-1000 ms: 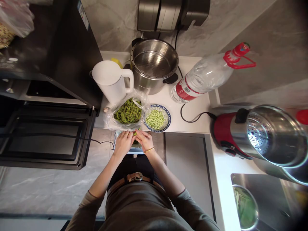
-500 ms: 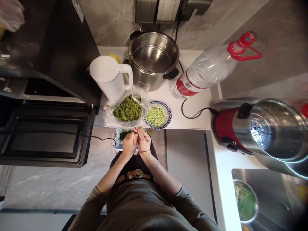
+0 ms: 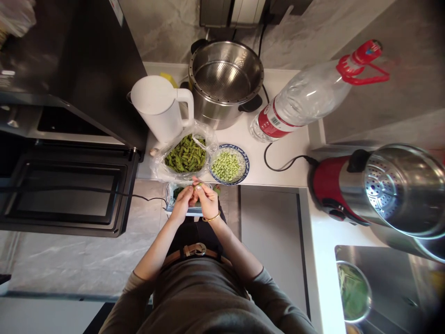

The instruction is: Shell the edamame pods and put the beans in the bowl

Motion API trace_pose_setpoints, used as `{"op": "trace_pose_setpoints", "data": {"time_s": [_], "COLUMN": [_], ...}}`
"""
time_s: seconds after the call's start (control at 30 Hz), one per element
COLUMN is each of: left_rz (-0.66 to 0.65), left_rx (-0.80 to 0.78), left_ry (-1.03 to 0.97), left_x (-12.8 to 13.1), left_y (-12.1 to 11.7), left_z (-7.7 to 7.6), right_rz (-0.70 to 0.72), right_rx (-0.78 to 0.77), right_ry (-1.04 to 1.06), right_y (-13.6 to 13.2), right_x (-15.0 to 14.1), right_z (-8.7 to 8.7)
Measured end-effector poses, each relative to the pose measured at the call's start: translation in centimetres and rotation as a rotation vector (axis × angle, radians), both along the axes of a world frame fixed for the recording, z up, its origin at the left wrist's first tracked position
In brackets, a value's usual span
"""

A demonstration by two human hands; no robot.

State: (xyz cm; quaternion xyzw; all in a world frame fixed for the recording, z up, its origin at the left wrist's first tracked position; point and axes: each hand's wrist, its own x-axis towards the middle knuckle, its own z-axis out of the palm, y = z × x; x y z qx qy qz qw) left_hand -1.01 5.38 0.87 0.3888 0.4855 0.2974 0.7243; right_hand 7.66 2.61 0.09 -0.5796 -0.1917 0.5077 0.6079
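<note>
Both hands grasp: the fingertips of the left hand (image 3: 182, 204) and right hand (image 3: 208, 202) meet, pinching a green pod (image 3: 198, 185). Pod mostly covered; its long axis cannot be determined. From the fingertips, the plate (image 3: 246, 171) of shelled beans (image 3: 225, 167) lies at 2 o'clock, right hand nearer. The plastic bag (image 3: 159, 166) of pods stands at 11 o'clock. A bin (image 3: 191, 212) sits below the hands.

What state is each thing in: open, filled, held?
Left hand, curled, grip unclear
Right hand, pinching something green
Plastic bag, open, holding green pods
Plate, holding shelled beans
Steel pot, uncovered
White pitcher, upright
Bottle, capped
Black appliance door, open
Red appliance, interior visible
Sink bowl, holding greens
Bin, open
</note>
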Motion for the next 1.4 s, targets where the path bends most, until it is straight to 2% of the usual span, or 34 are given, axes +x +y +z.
{"op": "trace_pose_setpoints", "data": {"time_s": [0.1, 0.2, 0.3, 0.4, 0.53, 0.63, 0.9, 1.2, 1.4], "left_rz": [0.152, 0.306, 0.363, 0.338, 0.269, 0.179, 0.061, -0.119, -0.175], "left_rx": [0.042, 0.044, -0.003, 0.034, 0.205, 0.334, 0.585, 0.967, 1.101], "left_ry": [0.042, 0.08, 0.05, 0.072, 0.149, 0.205, 0.478, 0.754, 0.85], "left_x": [0.5, 1.2, 1.5, 1.3, 0.8, 0.3, -0.3, -0.9, -1.1], "left_y": [-0.5, -1.0, -1.2, -1.4, -1.9, -2.2, -2.5, -2.0, -1.7], "left_z": [-0.2, -0.4, -0.5, -0.6, -0.8, -0.9, -0.9, -1.9, -1.4], "right_rz": [0.008, 0.064, 0.07, 0.009, -0.078, -0.047, -0.096, -0.096, -0.092], "right_rx": [0.127, 0.149, 0.154, 0.116, 0.045, 0.025, -0.021, -0.06, -0.071], "right_ry": [-0.172, -0.291, -0.319, -0.187, 0.205, 0.372, 0.277, 0.365, 0.286], "right_y": [-0.6, -1.5, -2.0, -2.0, -1.4, -1.0, -1.3, -0.9, -1.2], "right_x": [-0.1, -0.6, -0.9, -1.0, -0.9, -0.8, -1.6, -0.7, -0.7], "right_z": [0.5, 0.8, 1.0, 1.0, 1.1, 1.3, 0.9, 2.0, 1.5]}}
